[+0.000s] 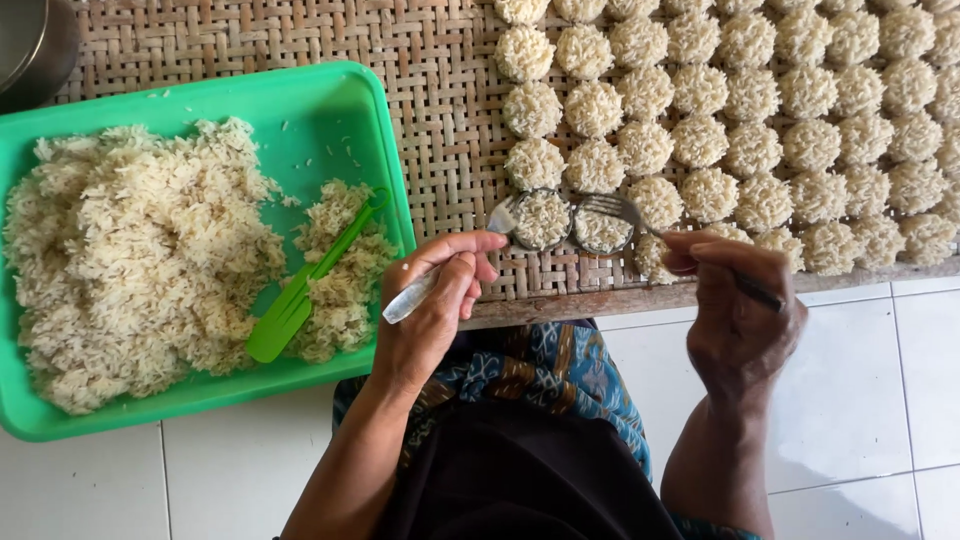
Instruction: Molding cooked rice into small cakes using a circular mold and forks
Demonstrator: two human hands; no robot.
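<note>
- Two hands at work, low in the view, each closed on a utensil over the near edge of the woven mat (440, 130).
- Left hand (432, 310), at about seven o'clock from the moulds, fingers curled round a clear-handled spoon (440, 275); its bowl touches the left ring mould (541, 219).
- Right hand (738, 305), at four o'clock from the moulds, pinching the dark handle of a fork (640, 222); the tines lie across the right ring mould (603, 230).
- Both round moulds sit side by side on the mat, touching, each filled with pale rice.
- Out at twelve to two o'clock, rows of round rice cakes (760, 110) packed edge to edge, running off the top and right of the view.
- Over at nine o'clock, a green tray (330, 100) rests partly on the mat, with a big heap of loose cooked rice (140, 260) in it.
- A green spatula (300, 295) lies tilted on the smaller pile at the tray's right side.
- Top left corner, at ten o'clock, the curved edge of a metal pot (30, 45).
- Below it all, white floor tiles (860, 400) and a patterned blue cloth (540, 365) over the lap.
</note>
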